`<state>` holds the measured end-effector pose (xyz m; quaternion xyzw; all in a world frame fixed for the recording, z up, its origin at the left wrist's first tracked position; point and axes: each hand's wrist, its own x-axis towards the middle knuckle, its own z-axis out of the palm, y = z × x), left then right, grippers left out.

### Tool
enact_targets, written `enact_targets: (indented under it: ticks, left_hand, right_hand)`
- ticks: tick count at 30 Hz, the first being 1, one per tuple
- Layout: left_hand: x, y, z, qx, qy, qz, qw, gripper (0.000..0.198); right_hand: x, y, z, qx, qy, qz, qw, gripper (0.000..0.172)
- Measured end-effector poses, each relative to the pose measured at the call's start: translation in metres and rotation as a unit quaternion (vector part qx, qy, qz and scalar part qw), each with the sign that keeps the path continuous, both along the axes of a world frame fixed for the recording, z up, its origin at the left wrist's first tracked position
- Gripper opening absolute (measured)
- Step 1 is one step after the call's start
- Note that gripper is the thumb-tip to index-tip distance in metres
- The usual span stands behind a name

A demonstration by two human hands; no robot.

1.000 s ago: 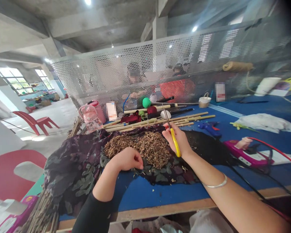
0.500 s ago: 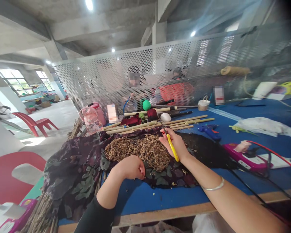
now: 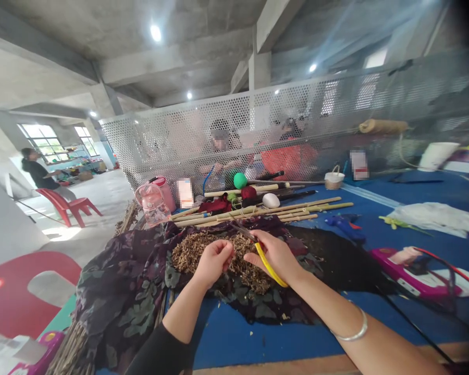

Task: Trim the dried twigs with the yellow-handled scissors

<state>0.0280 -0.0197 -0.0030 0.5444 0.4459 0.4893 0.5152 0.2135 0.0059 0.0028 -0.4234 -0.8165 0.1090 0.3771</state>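
Observation:
My right hand (image 3: 277, 258) is closed around a pair of scissors (image 3: 266, 264) with a yellow handle, the dark blades pointing up and left. My left hand (image 3: 216, 260) is beside it to the left, thumb and fingers pinched together; whatever is between them is too small to make out. Both hands hover over a heap of brown dried plant bits (image 3: 189, 249), partly hidden by them. The heap lies on a dark camouflage-patterned cloth (image 3: 131, 291) spread across the blue table (image 3: 226, 333).
Bamboo sticks (image 3: 234, 212), a green ball (image 3: 240, 180) and a white egg-shaped piece (image 3: 271, 200) lie behind the heap. Rightward are a blue glue gun (image 3: 344, 226) and a magenta power strip (image 3: 398, 271). A perforated metal screen (image 3: 172, 140) stands behind, with people beyond it.
My left hand has risen from the cloth's front edge to above the heap. The scissors have tilted from upright toward the left. A person now stands at the far left.

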Motion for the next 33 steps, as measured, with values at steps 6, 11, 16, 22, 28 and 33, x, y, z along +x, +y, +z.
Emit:
enact_targets:
  ticks: [6,11,16,22,28,33]
  left_hand:
    - [-0.002,0.002,0.004,-0.011,-0.141,0.064,0.988,0.034]
    - [0.001,0.002,0.007,-0.033,-0.213,0.085,0.973,0.034]
    - [0.006,-0.001,0.005,-0.049,-0.251,0.074,0.964,0.030]
    - [0.009,-0.003,0.005,-0.061,-0.287,0.084,0.952,0.032]
    - [0.008,-0.003,0.004,-0.031,-0.287,0.107,0.951,0.032]
    - [0.010,-0.002,-0.001,-0.005,-0.247,0.093,0.965,0.029]
  right_hand:
    - [-0.004,-0.003,-0.003,-0.005,-0.013,0.020,1.000,0.046]
    - [-0.002,-0.002,-0.005,0.017,-0.027,0.024,0.999,0.054]
    - [-0.012,-0.006,0.002,0.064,-0.067,0.051,0.994,0.062]
    - [-0.029,-0.001,0.011,0.075,-0.095,0.053,0.991,0.062]
    - [-0.036,0.000,0.008,0.080,-0.094,0.052,0.991,0.066]
    - [-0.031,-0.002,0.002,0.076,-0.083,0.058,0.992,0.067]
